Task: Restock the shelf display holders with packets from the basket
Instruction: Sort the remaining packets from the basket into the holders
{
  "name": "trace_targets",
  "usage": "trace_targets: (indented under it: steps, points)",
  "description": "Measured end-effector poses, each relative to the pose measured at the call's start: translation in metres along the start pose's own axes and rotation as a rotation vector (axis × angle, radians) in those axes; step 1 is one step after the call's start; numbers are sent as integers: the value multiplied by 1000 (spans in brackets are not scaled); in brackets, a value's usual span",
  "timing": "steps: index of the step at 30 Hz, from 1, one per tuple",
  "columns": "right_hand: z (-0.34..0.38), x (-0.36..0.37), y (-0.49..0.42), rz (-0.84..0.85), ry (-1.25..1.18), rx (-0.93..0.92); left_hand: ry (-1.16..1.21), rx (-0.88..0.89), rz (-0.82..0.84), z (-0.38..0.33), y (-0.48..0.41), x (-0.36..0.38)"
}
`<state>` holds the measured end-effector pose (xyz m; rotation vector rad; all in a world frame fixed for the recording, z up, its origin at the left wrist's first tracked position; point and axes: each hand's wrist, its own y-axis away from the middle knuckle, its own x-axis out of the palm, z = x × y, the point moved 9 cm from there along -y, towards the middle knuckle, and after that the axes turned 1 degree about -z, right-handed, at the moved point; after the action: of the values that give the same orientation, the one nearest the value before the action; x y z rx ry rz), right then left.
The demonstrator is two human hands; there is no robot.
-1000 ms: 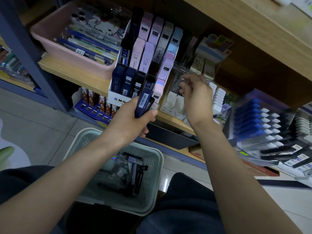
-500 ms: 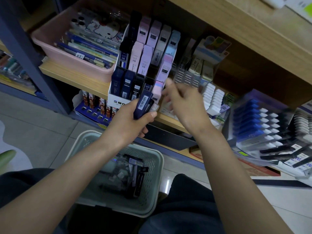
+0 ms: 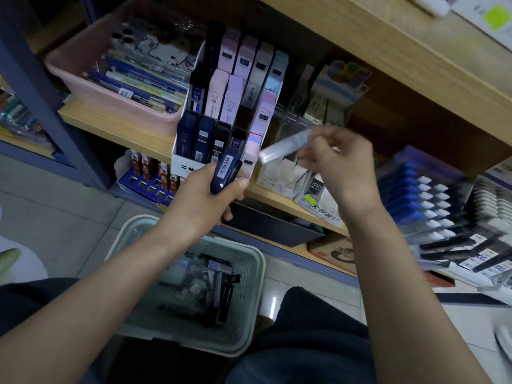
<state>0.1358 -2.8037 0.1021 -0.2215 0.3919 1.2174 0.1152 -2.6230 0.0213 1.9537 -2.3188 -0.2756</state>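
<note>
Two hands are at work in front of the shelf point(image 3: 110, 120); the head view is the only one.

Left hand point(image 3: 202, 200): the fingers are curled round the lower end of a blue packet point(image 3: 225, 170), with the thumb point(image 3: 240, 185) pressed on its front. The packet's long axis runs steeply up and slightly right, and its barcode label faces the camera. The upper end stands clear of the fingers, just before the bottom row of the holder point(image 3: 185, 166). A second dark piece shows at the packet's right edge.

Right hand point(image 3: 343, 167): motion blur hides the exact finger positions. The fingers grip the right end of a clear packet point(image 3: 282, 148). Its long axis lies near level, dipping to the left. The free end points left, away from the fingers and toward the holder's pink packets.

Basket point(image 3: 259, 275): it sits on the floor below the left forearm, well under both hands, with dark and clear packets point(image 3: 210, 286) lying inside.
</note>
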Motion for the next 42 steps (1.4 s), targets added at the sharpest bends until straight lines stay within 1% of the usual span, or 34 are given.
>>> trace_targets:
  steps: [2,5,8,10,13,17,19,22,26,29,31,33,36,38,42]
  points:
    - [1,-13,-5,-114,63,-92,-24,9,-16,1,-2,-1]
    - [-4,-25,-10,-230,142,-149,-10,5,-19,1,-2,-1]
    - [1,-28,-11,-290,321,-284,-30,8,-10,1,-3,1]
    - [2,-22,-12,-261,430,-349,-45,12,-7,1,-3,3]
    - [-3,-8,-15,-170,539,-388,-62,14,-2,2,-4,6]
    - [-18,7,-21,-52,585,-360,-55,15,1,1,-3,7]
    - [-23,9,-23,-52,618,-337,-60,20,7,0,-3,7]
    - [-19,10,-25,-93,670,-378,-56,20,14,-1,-2,7]
    - [-18,12,-24,-130,726,-356,-66,12,17,0,-2,7]
    - [-7,17,-13,-146,670,-371,-97,35,27,-4,-2,9]
    - [-2,26,-5,-45,555,-321,-87,30,45,-6,-2,11]
    - [-6,41,3,148,413,-177,-37,1,56,-4,-2,13]
    - [-15,63,20,413,292,-4,-15,8,93,-6,0,17]
    - [-17,67,27,495,186,76,0,39,118,-11,2,19]
    - [-12,62,29,520,66,110,36,66,176,-19,5,23]
